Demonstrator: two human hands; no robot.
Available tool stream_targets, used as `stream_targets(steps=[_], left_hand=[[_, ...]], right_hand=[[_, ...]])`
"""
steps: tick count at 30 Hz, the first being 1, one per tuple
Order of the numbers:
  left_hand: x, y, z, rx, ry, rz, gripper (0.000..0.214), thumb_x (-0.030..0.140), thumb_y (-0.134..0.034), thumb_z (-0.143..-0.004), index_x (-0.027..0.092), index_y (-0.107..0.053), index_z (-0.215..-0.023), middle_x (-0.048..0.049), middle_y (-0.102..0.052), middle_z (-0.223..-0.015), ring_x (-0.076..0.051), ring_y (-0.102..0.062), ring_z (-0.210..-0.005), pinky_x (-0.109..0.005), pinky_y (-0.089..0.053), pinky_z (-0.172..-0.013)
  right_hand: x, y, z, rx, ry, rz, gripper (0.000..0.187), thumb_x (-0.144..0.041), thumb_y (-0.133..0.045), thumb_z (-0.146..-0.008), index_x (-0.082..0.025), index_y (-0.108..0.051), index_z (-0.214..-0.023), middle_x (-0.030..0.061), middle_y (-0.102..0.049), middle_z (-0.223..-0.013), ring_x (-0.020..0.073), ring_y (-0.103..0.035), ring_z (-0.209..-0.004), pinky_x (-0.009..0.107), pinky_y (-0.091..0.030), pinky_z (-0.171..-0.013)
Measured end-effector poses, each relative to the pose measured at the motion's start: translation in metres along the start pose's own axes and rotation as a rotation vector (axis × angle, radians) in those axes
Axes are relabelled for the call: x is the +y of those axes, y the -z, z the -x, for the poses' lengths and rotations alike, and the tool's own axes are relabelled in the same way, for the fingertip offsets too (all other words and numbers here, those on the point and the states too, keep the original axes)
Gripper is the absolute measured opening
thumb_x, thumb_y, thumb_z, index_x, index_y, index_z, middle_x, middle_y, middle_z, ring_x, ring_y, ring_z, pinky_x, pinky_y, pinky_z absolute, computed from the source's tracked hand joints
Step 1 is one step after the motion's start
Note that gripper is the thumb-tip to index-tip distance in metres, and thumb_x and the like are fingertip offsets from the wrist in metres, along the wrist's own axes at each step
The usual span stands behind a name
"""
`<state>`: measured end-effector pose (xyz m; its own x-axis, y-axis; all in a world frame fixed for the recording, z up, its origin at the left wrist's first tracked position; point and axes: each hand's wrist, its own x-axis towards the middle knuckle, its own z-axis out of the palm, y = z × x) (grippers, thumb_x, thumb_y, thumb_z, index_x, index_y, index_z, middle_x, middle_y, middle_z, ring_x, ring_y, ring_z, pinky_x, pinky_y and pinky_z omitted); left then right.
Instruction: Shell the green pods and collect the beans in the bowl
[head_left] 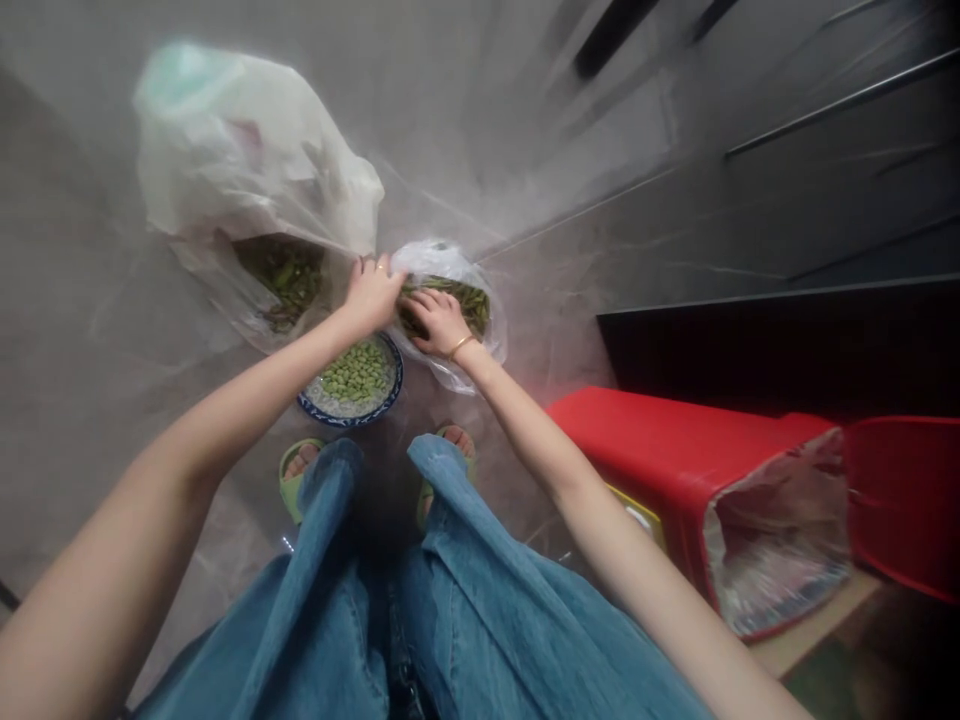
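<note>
A blue-rimmed bowl (pixel 386 395) of shelled green beans sits on the floor between my feet. My left hand (pixel 371 292) hovers above its far edge, fingers curled at the rim of a small clear plastic bag (pixel 450 262) of green pods. My right hand (pixel 439 320) rests inside that bag on the pods, fingers bent and closed around one. A larger white plastic bag (pixel 247 170) with empty-looking pods lies at the left, its mouth facing the bowl.
A red bin (pixel 652 440) lined with a plastic bag lies at the right, beside a second red container (pixel 907 500). Dark cabinet fronts run along the upper right. My knees in blue jeans and green sandals (pixel 292 480) fill the foreground on grey tile floor.
</note>
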<state>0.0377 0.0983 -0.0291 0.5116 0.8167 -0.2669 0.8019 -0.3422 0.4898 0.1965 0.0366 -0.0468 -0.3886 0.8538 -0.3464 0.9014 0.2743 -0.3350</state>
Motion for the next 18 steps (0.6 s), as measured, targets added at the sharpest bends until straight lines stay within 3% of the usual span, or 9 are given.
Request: stream_targets(steps=[3,6,9,13,15,18], left_hand=[[-0.007,-0.008,-0.003,-0.073,-0.020,-0.061,0.066,0.010,-0.059,-0.073,0.016,-0.043,-0.138,-0.0216,-0.051,-0.133,-0.036,-0.054,-0.117,-0.059,-0.024,-0.109],[-0.012,-0.011,0.001,-0.088,-0.069,-0.129,0.076,0.010,-0.057,-0.071,0.018,-0.035,-0.143,-0.0223,-0.050,-0.135,-0.036,-0.057,-0.113,-0.059,-0.030,-0.106],[-0.014,-0.007,0.003,-0.070,-0.053,-0.117,0.076,0.009,-0.056,-0.070,0.018,-0.035,-0.143,-0.0231,-0.047,-0.138,-0.036,-0.058,-0.111,-0.061,-0.029,-0.106],[-0.010,0.002,0.004,-0.035,-0.073,-0.081,0.074,0.006,-0.053,-0.069,0.018,-0.037,-0.141,-0.0208,-0.045,-0.141,-0.034,-0.057,-0.114,-0.058,-0.030,-0.107],[-0.004,0.006,0.006,-0.047,-0.096,-0.085,0.077,0.003,-0.051,-0.068,0.017,-0.035,-0.142,-0.0205,-0.044,-0.142,-0.034,-0.054,-0.118,-0.057,-0.031,-0.107],[0.005,0.011,0.008,-0.065,-0.118,-0.067,0.080,0.002,-0.051,-0.066,0.014,-0.033,-0.142,-0.0208,-0.044,-0.141,-0.035,-0.051,-0.121,-0.057,-0.032,-0.105]], right_hand=[[-0.007,0.004,-0.012,-0.068,0.014,0.086,0.071,-0.027,-0.068,-0.071,-0.014,-0.045,-0.137,0.0198,-0.048,-0.138,0.0375,-0.037,-0.124,0.053,-0.030,-0.097],[-0.014,0.009,-0.020,-0.094,0.008,0.143,0.057,-0.021,-0.064,-0.074,-0.013,-0.051,-0.129,0.0199,-0.054,-0.128,0.0356,-0.041,-0.117,0.049,-0.034,-0.092],[-0.013,0.013,-0.017,-0.089,-0.027,0.136,0.045,-0.017,-0.058,-0.078,-0.013,-0.055,-0.123,0.0191,-0.057,-0.122,0.0343,-0.044,-0.113,0.047,-0.037,-0.088],[0.008,0.015,0.003,-0.087,-0.084,0.014,0.031,-0.016,-0.058,-0.078,-0.015,-0.062,-0.109,0.0171,-0.059,-0.116,0.0308,-0.050,-0.105,0.043,-0.043,-0.086],[0.023,0.013,0.014,-0.018,-0.146,-0.130,0.024,-0.015,-0.055,-0.079,-0.015,-0.063,-0.101,0.0153,-0.060,-0.112,0.0275,-0.053,-0.102,0.041,-0.044,-0.088],[0.040,0.009,0.027,0.211,-0.348,-0.504,0.021,-0.023,-0.058,-0.077,-0.017,-0.060,-0.097,0.0108,-0.063,-0.104,0.0221,-0.058,-0.095,0.037,-0.048,-0.089]])
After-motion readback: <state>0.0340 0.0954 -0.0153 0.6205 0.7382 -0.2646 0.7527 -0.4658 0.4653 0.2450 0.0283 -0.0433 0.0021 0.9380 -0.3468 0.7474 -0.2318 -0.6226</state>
